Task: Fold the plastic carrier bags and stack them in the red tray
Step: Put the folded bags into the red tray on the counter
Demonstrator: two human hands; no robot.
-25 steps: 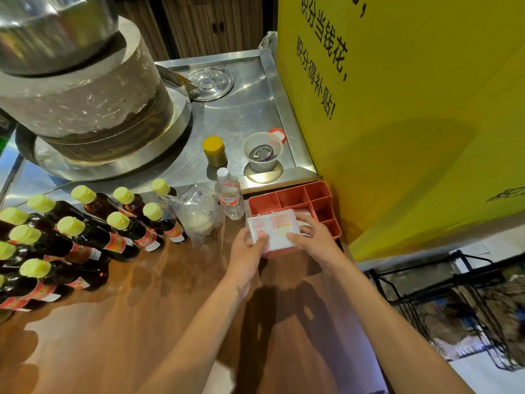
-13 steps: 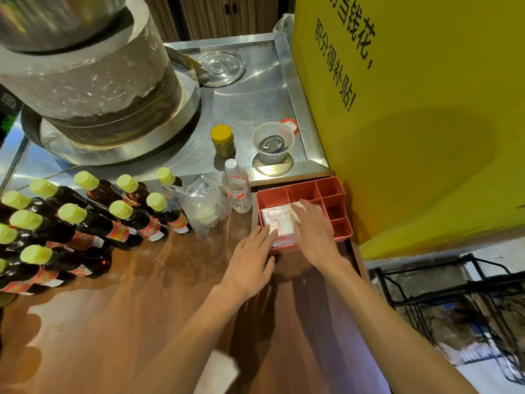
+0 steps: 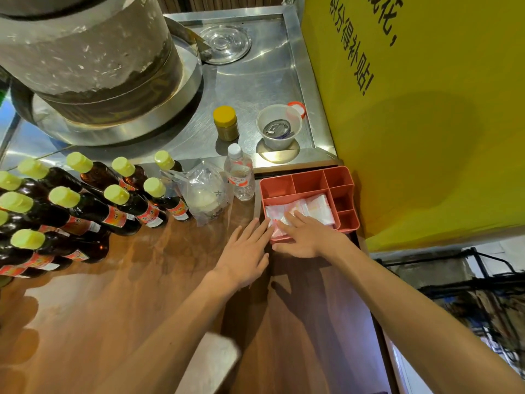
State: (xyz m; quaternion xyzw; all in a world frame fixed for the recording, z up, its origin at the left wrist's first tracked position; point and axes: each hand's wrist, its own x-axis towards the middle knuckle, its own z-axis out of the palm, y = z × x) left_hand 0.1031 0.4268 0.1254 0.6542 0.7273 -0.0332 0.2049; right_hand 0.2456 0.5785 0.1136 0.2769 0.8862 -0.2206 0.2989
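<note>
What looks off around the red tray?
Little. The folded bags lie in the red tray's big compartment but lap over its near rim under the right hand. The left hand lies flat beside it. No spills visible.

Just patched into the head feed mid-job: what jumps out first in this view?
The big grey stone mill fills the upper left on its steel counter, and a bright yellow sign walls off the right. At centre, both hands lie flat at the red tray: the right hand presses the folded bags, the left hand touches the tray's near corner. Yellow-capped dark bottles crowd the left.
</note>
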